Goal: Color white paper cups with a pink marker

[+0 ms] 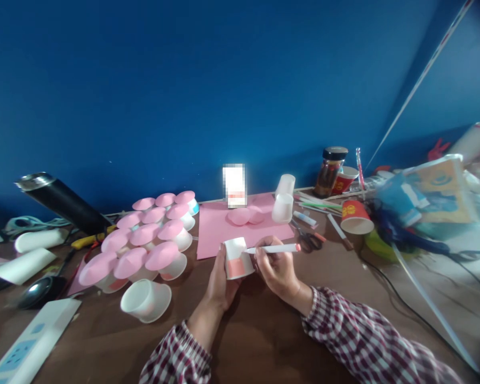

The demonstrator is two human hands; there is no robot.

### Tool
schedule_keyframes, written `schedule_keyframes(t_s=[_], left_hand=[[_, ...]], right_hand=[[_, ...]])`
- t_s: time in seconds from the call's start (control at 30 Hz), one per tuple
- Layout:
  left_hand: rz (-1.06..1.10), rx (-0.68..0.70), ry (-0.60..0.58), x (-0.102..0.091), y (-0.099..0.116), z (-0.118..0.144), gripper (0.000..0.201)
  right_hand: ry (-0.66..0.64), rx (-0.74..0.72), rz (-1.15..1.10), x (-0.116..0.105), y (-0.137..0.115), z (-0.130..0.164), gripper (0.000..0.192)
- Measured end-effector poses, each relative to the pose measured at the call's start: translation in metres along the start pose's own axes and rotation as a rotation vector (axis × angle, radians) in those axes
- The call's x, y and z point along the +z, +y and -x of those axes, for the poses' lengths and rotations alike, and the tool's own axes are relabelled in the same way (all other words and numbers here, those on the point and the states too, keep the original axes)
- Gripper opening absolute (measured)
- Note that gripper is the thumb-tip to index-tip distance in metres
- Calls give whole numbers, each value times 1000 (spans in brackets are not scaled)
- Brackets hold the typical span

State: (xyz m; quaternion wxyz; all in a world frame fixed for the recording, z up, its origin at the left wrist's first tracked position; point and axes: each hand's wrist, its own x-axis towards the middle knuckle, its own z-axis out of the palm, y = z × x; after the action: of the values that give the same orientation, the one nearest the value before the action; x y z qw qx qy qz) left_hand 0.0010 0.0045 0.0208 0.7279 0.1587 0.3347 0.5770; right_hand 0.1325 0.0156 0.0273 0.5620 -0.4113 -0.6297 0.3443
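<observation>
My left hand [219, 282] is closed around a white paper cup [235, 248] that stands upside down and bears an orange-pink patch low on its side. In my right hand [278, 272] is a white marker [278, 248] with a pinkish-red end, and its tip meets or nearly meets the cup's side. Behind the cup lies a sheet of pink paper [216, 232] with pink paper discs [239, 216] on it. Two plain white cups [282, 208] stand at that sheet's right side. To the left are rows of cups topped with pink paper cones [146, 233].
A white cup [146, 300] lies near the front left, by a power strip [32, 341]. A black flask [64, 202] leans farther left. On the right are scissors [310, 240], a glue stick [304, 218], a red cup [356, 217], a jar [330, 173] and a plastic bag [436, 192].
</observation>
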Motion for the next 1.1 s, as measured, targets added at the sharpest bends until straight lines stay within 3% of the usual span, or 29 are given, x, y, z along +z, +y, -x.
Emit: schedule_keyframes(t_s=[0.17,0.33,0.6,0.77,1.1], left_hand=[[-22,-13,-73,0,1,1,52],[-26,10,-36,-2,1,-1,59],[86,51,-99,-4,-2,-5,26],[12,85,-34,-7,-2,-7,32],[5,81,-90,0,0,-4,39]], right_hand=[[93,-35,-23,0,-6,-4,11],[121,-50,-19,0,-6,-5,12],[144,-33,-54,1,1,-3,10],[158,-45,-56,2,-1,-3,11],[142,-41,-38,2,-2,-5,11]])
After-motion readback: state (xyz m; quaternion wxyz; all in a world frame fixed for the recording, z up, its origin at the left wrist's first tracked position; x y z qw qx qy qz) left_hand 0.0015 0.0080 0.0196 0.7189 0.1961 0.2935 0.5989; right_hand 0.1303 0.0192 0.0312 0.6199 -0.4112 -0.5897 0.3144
